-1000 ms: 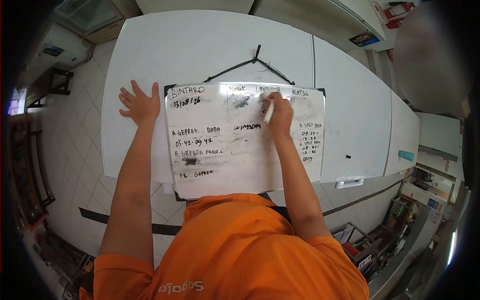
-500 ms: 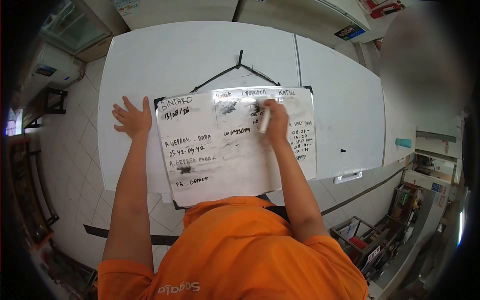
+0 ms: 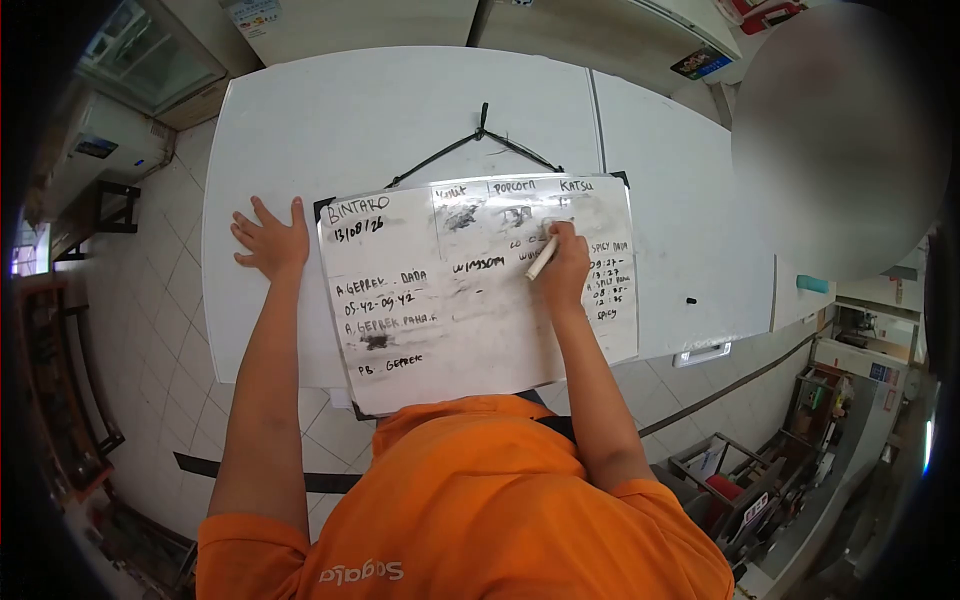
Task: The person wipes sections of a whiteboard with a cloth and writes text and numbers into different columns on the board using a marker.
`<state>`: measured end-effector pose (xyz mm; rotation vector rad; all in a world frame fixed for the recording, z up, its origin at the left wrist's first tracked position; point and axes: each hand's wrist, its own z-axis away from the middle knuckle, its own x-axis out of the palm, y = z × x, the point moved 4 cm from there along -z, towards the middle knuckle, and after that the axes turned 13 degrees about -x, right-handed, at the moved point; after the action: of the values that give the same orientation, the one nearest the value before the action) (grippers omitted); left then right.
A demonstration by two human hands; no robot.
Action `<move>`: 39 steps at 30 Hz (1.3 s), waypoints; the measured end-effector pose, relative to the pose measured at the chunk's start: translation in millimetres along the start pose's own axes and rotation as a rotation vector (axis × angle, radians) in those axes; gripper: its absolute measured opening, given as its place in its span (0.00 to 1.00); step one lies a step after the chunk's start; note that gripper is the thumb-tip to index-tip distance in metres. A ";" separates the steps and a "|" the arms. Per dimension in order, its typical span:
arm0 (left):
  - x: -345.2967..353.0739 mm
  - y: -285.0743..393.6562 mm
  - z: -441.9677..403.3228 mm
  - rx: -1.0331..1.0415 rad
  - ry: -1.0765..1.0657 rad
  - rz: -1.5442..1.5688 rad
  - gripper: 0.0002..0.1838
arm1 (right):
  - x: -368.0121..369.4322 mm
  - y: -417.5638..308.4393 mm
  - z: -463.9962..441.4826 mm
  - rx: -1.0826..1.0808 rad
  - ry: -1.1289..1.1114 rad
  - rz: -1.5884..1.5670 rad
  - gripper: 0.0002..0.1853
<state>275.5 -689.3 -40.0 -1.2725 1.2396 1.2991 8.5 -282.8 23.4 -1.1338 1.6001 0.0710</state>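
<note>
A whiteboard [image 3: 470, 350] with black handwriting and smudges lies on the white table [image 3: 330, 110], its black hanging cord stretched beyond its far edge. My right hand [image 3: 565, 270] is closed on a white marker [image 3: 543, 257] over the upper right part of the board, below the words POPCORN and KATSU. The fingertips are at the board's surface; whether they press on anything else is too small to tell. To the left of the board, my left hand [image 3: 270, 240] rests flat on the table with its fingers spread, holding nothing.
A small black cap [image 3: 691, 301] lies on the table right of the board. A teal cylinder [image 3: 812, 284] is near the table's right end. At the upper right is a large blurred round shape [image 3: 840, 140]. White appliances [image 3: 360, 25] stand beyond the table.
My right hand has moved with the marker to the right and nearer to me across the board. Marks beneath POPCORN that showed earlier are partly gone. The left hand stays flat.
</note>
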 end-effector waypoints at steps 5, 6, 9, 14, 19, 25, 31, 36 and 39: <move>0.6 -1.5 1.5 -0.003 0.007 -0.009 0.50 | 37.8 -23.8 23.2 -0.197 -0.151 -0.187 0.22; 0.1 0.1 0.2 -0.001 0.005 -0.005 0.50 | 35.0 -22.1 23.2 -0.229 -0.143 -0.169 0.22; -0.7 0.6 0.1 -0.002 -0.001 -0.012 0.50 | 14.9 1.4 22.2 -0.240 -0.099 -0.041 0.23; -1.3 -1.0 2.5 -0.008 -0.012 -0.020 0.51 | 7.9 -6.0 16.9 -0.208 -0.102 -0.033 0.18; 1.2 -0.1 -0.9 0.002 -0.007 -0.026 0.51 | -10.2 -20.5 27.6 -0.119 -0.208 -0.296 0.15; 8.0 -1.0 -3.4 0.004 0.007 -0.020 0.50 | -48.3 -43.8 72.3 -0.287 -0.459 -0.505 0.11; 11.8 -2.5 -6.4 0.006 0.015 -0.052 0.50 | -54.6 53.7 16.6 0.008 0.129 -0.662 0.06; 10.4 -2.2 -6.7 0.005 0.013 -0.063 0.50 | -37.8 94.3 -38.6 0.174 0.164 -0.602 0.08; 8.7 -0.9 -3.6 0.002 -0.001 -0.059 0.50 | -23.7 108.6 -57.2 0.161 0.133 -0.532 0.07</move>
<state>276.2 -693.1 -48.6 -1.2978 1.1936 1.2555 -109.1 -242.7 10.1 -1.4206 1.3417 -0.4824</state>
